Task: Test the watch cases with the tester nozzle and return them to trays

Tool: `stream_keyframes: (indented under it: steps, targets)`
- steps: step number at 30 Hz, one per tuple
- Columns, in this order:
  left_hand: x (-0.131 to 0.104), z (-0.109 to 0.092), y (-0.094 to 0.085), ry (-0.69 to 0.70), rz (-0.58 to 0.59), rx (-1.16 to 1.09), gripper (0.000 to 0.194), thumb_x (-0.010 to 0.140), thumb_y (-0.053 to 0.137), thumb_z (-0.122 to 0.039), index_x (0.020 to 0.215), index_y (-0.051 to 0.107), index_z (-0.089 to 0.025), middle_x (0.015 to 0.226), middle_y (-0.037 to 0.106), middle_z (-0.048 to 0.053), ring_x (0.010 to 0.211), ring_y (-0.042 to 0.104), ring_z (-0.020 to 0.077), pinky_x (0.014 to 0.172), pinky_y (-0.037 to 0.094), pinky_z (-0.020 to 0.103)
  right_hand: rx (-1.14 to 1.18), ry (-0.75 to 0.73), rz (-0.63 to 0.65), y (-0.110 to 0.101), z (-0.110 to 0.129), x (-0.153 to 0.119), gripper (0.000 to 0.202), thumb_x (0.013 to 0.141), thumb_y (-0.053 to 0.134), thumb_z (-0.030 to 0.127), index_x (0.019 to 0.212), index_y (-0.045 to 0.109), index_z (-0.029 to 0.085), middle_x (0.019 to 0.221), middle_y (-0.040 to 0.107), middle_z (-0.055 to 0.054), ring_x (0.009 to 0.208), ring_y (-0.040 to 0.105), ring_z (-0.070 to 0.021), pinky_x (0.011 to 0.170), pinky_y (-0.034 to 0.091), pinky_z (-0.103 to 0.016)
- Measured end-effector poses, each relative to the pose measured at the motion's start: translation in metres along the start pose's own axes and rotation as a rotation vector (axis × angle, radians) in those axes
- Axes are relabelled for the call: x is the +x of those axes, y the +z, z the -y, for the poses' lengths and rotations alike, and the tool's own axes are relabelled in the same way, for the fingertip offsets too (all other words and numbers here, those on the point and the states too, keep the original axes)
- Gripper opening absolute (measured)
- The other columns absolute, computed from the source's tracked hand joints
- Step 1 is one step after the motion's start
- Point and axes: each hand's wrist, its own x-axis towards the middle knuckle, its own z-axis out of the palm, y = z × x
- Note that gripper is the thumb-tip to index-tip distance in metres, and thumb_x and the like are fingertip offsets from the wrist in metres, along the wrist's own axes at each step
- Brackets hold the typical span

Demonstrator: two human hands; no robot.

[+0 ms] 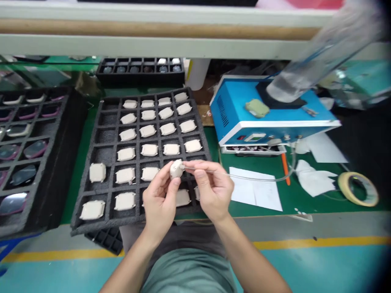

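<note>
My left hand [161, 193] is closed on a small cream watch-like case [176, 168], tilted on edge between thumb and fingers. My right hand [214, 185] pinches a thin rod-like tip, which meets the case's right side. A clear hose [259, 178] trails from that hand to the front of a blue machine [238, 97]. Beneath both hands lies a dark foam tray [106, 156] with rows of similar cream cases [149, 149], one in most compartments. Several compartments in its left column hold nothing. The hands hide part of the tray's front rows.
Another foam tray [49, 179] with dark glossy, purple-rimmed parts stands at left. A black tray [139, 79] sits behind. Right of my hands are white paper [255, 191], an orange stick [285, 169], a crumpled tissue [314, 179] and a tape roll [343, 189]. A shelf edge [152, 44] crosses above.
</note>
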Motion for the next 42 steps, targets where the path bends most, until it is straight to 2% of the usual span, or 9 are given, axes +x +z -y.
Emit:
stream_keyframes:
  steps: [7,14,26,34,42]
  targets:
    - [0.0061,-0.0038,0.0008,0.003,-0.045,0.059,0.041,0.091,0.080,-0.037,0.128,0.075,-0.020,0.128,0.079,0.010,0.116,0.077,0.0289,0.102,0.064,0.039,0.047,-0.005,0.035,0.0035,-0.0009,0.0087,0.010,0.102,0.066,0.030,0.102,0.072,0.023,0.104,0.082,-0.007,0.099,0.082,-0.0205,0.088,0.070,-0.034]
    - [0.0055,-0.0019,0.0000,-0.002,-0.062,0.041,0.042,0.091,0.081,-0.037,0.129,0.075,-0.021,0.129,0.078,0.010,0.116,0.077,0.0282,0.102,0.064,0.038,0.049,-0.016,0.036,0.0040,0.0009,0.0097,0.008,0.101,0.066,0.029,0.102,0.072,0.023,0.104,0.082,-0.007,0.096,0.082,-0.0197,0.087,0.070,-0.033]
    - [0.0058,-0.0015,-0.0010,-0.010,-0.047,0.045,0.043,0.091,0.081,-0.039,0.129,0.075,-0.020,0.129,0.078,0.011,0.116,0.077,0.0282,0.103,0.063,0.038,0.067,-0.003,0.035,0.0047,-0.0011,0.0092,0.011,0.101,0.067,0.032,0.100,0.072,0.023,0.102,0.082,-0.007,0.096,0.082,-0.0202,0.089,0.070,-0.035]
    - [0.0058,0.0005,-0.0024,-0.021,-0.043,0.059,0.046,0.090,0.081,-0.043,0.130,0.074,-0.021,0.130,0.077,0.012,0.119,0.076,0.0316,0.104,0.063,0.043,0.061,0.008,0.034,0.0043,-0.0019,0.0091,0.011,0.101,0.067,0.033,0.100,0.072,0.023,0.102,0.082,-0.007,0.095,0.082,-0.0206,0.089,0.070,-0.036]
    - [0.0055,0.0003,-0.0021,-0.015,-0.041,0.051,0.044,0.091,0.081,-0.041,0.129,0.075,-0.021,0.129,0.078,0.011,0.118,0.076,0.0292,0.104,0.063,0.040,0.076,0.001,0.034,0.0038,-0.0018,0.0091,0.009,0.101,0.067,0.030,0.101,0.073,0.023,0.103,0.082,-0.006,0.096,0.082,-0.0200,0.090,0.070,-0.035]
